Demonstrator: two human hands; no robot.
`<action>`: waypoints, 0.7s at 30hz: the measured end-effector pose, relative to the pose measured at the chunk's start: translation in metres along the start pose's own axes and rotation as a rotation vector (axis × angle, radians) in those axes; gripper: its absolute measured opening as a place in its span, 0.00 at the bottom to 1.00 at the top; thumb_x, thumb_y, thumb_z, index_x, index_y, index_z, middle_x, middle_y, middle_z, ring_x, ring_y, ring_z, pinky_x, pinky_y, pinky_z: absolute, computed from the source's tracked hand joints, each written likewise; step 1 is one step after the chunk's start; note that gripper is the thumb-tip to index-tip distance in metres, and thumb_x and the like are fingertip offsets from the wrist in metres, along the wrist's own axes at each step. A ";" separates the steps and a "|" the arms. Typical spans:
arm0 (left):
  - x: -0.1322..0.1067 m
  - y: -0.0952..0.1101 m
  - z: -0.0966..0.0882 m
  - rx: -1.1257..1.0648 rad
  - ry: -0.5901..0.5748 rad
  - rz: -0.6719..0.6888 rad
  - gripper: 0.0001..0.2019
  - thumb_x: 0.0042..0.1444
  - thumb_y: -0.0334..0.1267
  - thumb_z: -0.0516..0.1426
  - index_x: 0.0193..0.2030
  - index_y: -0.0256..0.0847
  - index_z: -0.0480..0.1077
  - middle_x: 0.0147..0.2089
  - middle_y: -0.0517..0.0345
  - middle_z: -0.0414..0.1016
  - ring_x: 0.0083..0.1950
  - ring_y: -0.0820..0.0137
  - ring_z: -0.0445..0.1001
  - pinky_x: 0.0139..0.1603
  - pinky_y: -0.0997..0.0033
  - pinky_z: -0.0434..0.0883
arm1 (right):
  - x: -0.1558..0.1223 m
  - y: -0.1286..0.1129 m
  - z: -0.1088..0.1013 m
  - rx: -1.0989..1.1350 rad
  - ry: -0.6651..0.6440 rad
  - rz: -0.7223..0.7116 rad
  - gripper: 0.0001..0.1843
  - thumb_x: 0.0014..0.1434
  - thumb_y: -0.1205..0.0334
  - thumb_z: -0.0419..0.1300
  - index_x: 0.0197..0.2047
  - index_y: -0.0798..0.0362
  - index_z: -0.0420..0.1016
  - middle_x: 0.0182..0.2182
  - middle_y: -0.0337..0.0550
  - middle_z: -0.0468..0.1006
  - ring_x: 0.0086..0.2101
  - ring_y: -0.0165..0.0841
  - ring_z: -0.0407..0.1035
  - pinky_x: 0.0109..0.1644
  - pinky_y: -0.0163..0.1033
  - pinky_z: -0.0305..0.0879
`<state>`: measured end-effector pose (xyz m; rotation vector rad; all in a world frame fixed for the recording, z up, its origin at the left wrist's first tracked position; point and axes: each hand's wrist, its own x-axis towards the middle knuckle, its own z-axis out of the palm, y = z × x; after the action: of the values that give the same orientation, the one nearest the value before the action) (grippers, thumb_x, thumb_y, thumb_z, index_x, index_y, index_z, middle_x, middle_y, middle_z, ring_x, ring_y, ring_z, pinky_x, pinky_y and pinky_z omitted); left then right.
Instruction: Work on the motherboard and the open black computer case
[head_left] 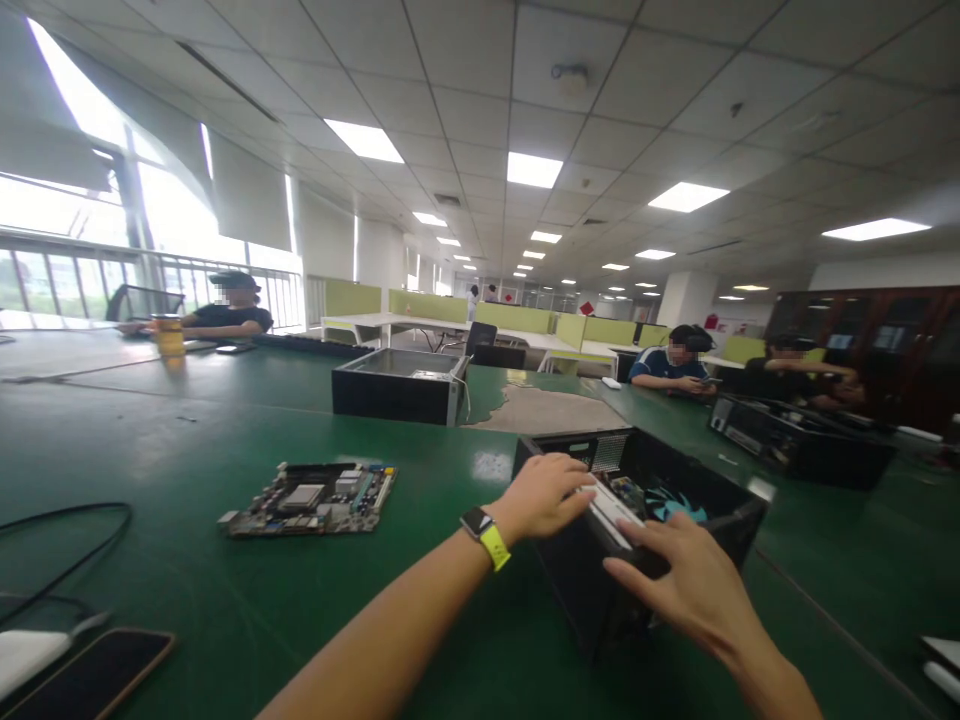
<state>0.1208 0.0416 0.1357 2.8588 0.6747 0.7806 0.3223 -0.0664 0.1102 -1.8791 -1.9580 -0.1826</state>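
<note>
A black computer case (570, 580) lies open in front of me, its inside facing up. At its near side is a pale silver, flat metal part (611, 512), perhaps a drive. My left hand (544, 495), with a watch (478, 521) on a yellow-green strap at its wrist, has its fingers closed at the part's far end. My right hand (690, 575) is at the near end, thumb and fingers apart, fingertips close to or touching the part. Inside the case, a light-blue fan (675, 505) shows beyond the hands. The lower fingers of both hands are partly hidden.
On the green table (300, 610) a bare motherboard (322, 500) lies to the left. A phone (94, 680) and a black cable (67, 508) are at lower left. Another open case (397, 395) stands behind; a third (795, 440) is at right. Several people sit around the table.
</note>
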 end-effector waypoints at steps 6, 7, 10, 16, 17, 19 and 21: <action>-0.012 0.039 -0.009 -0.035 -0.275 0.164 0.20 0.65 0.48 0.44 0.45 0.47 0.76 0.47 0.58 0.79 0.52 0.64 0.73 0.54 0.64 0.63 | -0.047 -0.054 -0.024 0.179 -0.115 -0.121 0.24 0.45 0.37 0.63 0.43 0.38 0.80 0.40 0.44 0.81 0.42 0.47 0.67 0.46 0.46 0.58; -0.023 0.041 -0.015 -0.044 -0.272 0.169 0.19 0.65 0.48 0.44 0.45 0.48 0.76 0.47 0.58 0.79 0.52 0.65 0.73 0.54 0.64 0.62 | -0.050 -0.058 -0.027 0.240 -0.137 -0.127 0.22 0.44 0.39 0.64 0.41 0.38 0.81 0.39 0.44 0.81 0.41 0.47 0.68 0.46 0.45 0.59; -0.060 0.048 -0.039 -0.098 -0.295 0.174 0.17 0.65 0.47 0.46 0.45 0.51 0.75 0.47 0.60 0.79 0.53 0.66 0.72 0.57 0.65 0.59 | -0.049 -0.063 -0.039 0.379 -0.222 -0.150 0.15 0.45 0.43 0.64 0.34 0.40 0.82 0.34 0.43 0.81 0.37 0.44 0.71 0.43 0.42 0.61; -0.134 0.063 -0.097 -0.244 -0.416 -0.031 0.13 0.61 0.47 0.52 0.48 0.61 0.74 0.48 0.65 0.79 0.54 0.64 0.70 0.64 0.61 0.50 | -0.011 -0.071 -0.067 0.203 -0.334 -0.322 0.19 0.56 0.44 0.57 0.23 0.46 0.78 0.20 0.38 0.75 0.22 0.31 0.63 0.28 0.36 0.53; -0.143 0.064 -0.105 -0.254 -0.440 -0.075 0.12 0.60 0.48 0.53 0.48 0.62 0.75 0.48 0.66 0.79 0.54 0.64 0.70 0.64 0.61 0.50 | -0.003 -0.074 -0.069 0.151 -0.326 -0.335 0.21 0.57 0.44 0.56 0.22 0.48 0.76 0.18 0.38 0.73 0.21 0.30 0.61 0.27 0.36 0.51; -0.158 0.064 -0.117 -0.239 -0.473 -0.105 0.10 0.58 0.48 0.55 0.44 0.60 0.76 0.44 0.66 0.80 0.51 0.64 0.71 0.64 0.60 0.51 | 0.013 -0.081 -0.067 0.033 -0.300 -0.359 0.22 0.58 0.44 0.56 0.21 0.49 0.76 0.18 0.38 0.72 0.21 0.29 0.61 0.26 0.35 0.48; -0.164 0.062 -0.123 -0.162 -0.478 -0.080 0.09 0.58 0.47 0.56 0.39 0.53 0.77 0.39 0.64 0.80 0.44 0.66 0.73 0.60 0.62 0.56 | 0.027 -0.090 -0.057 -0.094 -0.307 -0.402 0.21 0.57 0.45 0.56 0.23 0.50 0.77 0.20 0.41 0.75 0.23 0.30 0.64 0.26 0.36 0.49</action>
<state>-0.0435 -0.0888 0.1798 2.6924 0.6165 0.1178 0.2455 -0.0695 0.1892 -1.6220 -2.5680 -0.1069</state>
